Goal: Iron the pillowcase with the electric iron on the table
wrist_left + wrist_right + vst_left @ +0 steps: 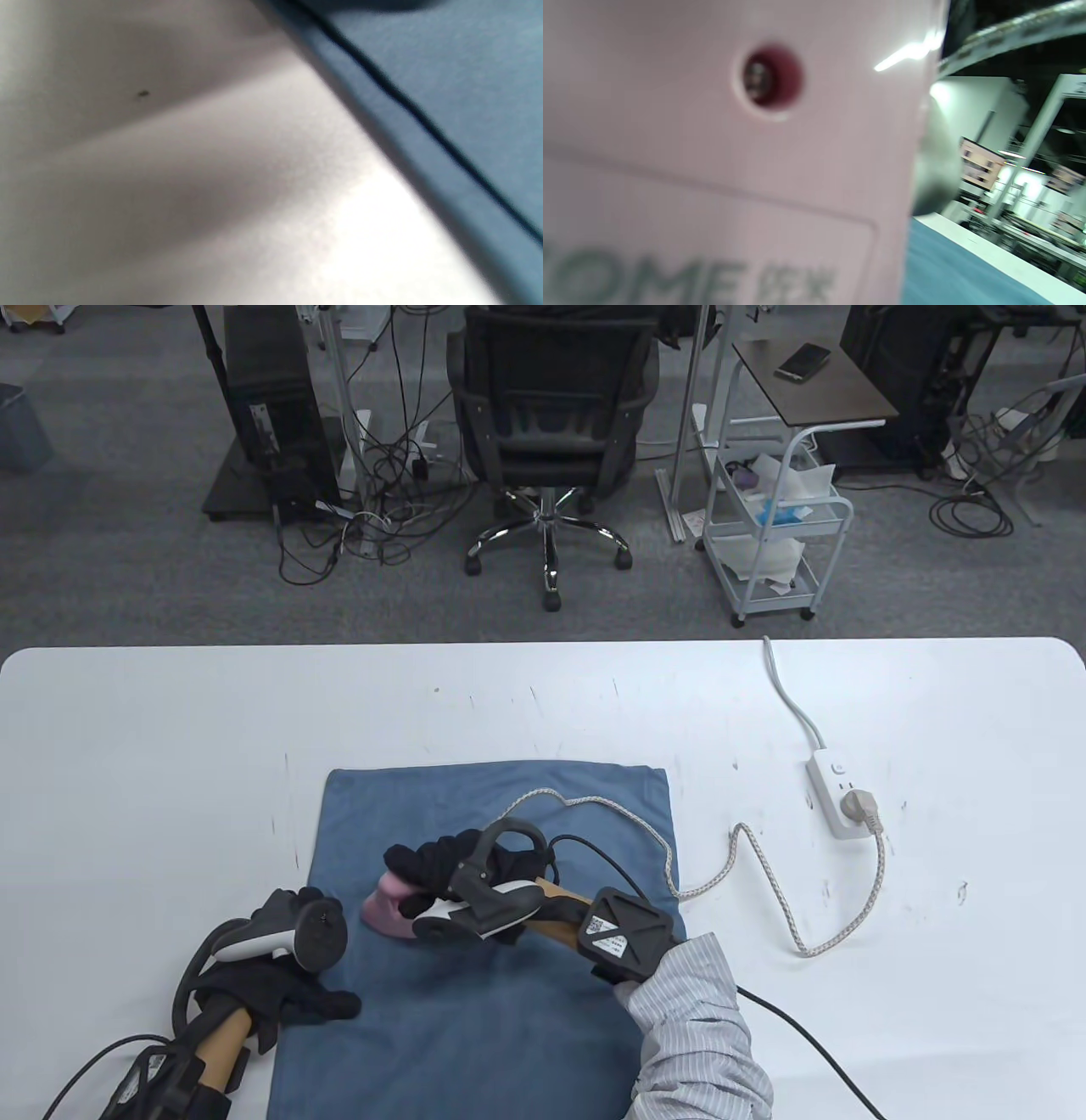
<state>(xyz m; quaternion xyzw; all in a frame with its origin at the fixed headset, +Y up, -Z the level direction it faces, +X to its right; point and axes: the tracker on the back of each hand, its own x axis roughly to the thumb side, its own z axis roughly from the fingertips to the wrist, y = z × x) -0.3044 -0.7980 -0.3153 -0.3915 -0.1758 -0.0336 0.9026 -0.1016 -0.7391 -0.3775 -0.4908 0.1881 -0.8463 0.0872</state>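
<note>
A blue pillowcase [509,1027] lies flat on the white table [170,746]. A pink electric iron [383,906] rests on the pillowcase's left middle. My right hand [462,861] grips the iron's handle from above. The iron's pink body [712,169] fills the right wrist view, with blue cloth [946,271] beside it. My left hand [293,997] rests on the pillowcase's left edge, fingers lying on the cloth. The left wrist view shows that edge [424,123] on the table [169,190]; no fingers show there.
The iron's braided cord [679,882] loops across the pillowcase to a white power strip [836,796] at the table's right. A black glove cable [814,1035] trails off the bottom right. An office chair [547,432] and a cart [776,534] stand beyond the far edge.
</note>
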